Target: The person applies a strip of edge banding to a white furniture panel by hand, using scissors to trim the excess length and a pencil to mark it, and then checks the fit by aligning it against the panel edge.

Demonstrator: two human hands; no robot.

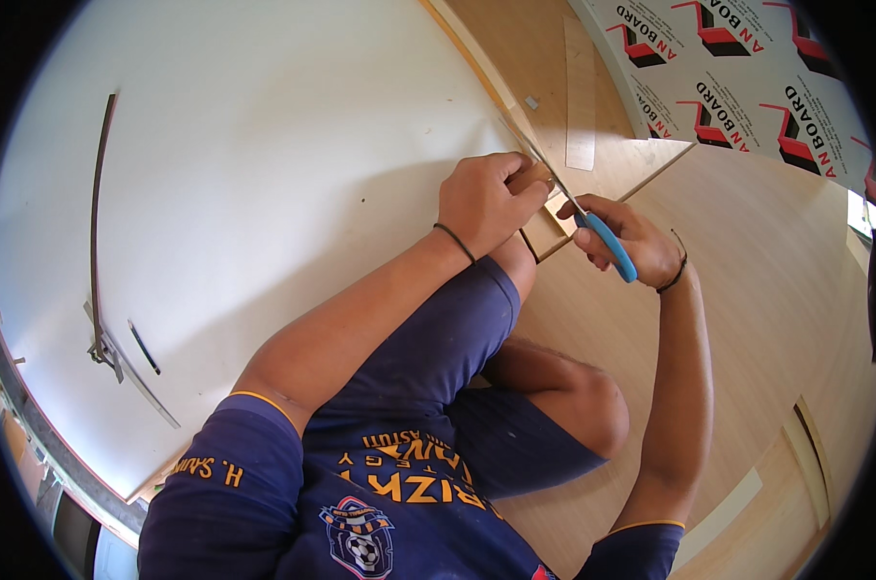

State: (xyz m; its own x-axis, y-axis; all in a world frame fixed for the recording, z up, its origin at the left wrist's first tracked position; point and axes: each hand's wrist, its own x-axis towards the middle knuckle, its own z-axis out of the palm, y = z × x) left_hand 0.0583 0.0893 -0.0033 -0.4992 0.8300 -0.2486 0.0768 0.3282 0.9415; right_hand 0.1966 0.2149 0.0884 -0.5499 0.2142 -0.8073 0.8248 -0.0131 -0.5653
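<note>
My right hand [631, 237] grips a pair of scissors with blue handles [607, 246]. The slim blades point up and to the left, right beside the fingers of my left hand. My left hand [491, 198] is closed in a pinch at the right edge of a large white panel [293, 145]. What its fingers hold is too small and too covered to make out. A thin wood-coloured edge [472, 58] runs along the panel's side above that hand.
On the panel's left lie a long dark strip [98, 213], a metal ruler-like tool [138, 372] and a dark pencil-like stick [144, 346]. Wood-coloured boards [747, 280] spread to the right. A pale strip [580, 97] lies beyond my hands, near a printed white sheet [737, 87].
</note>
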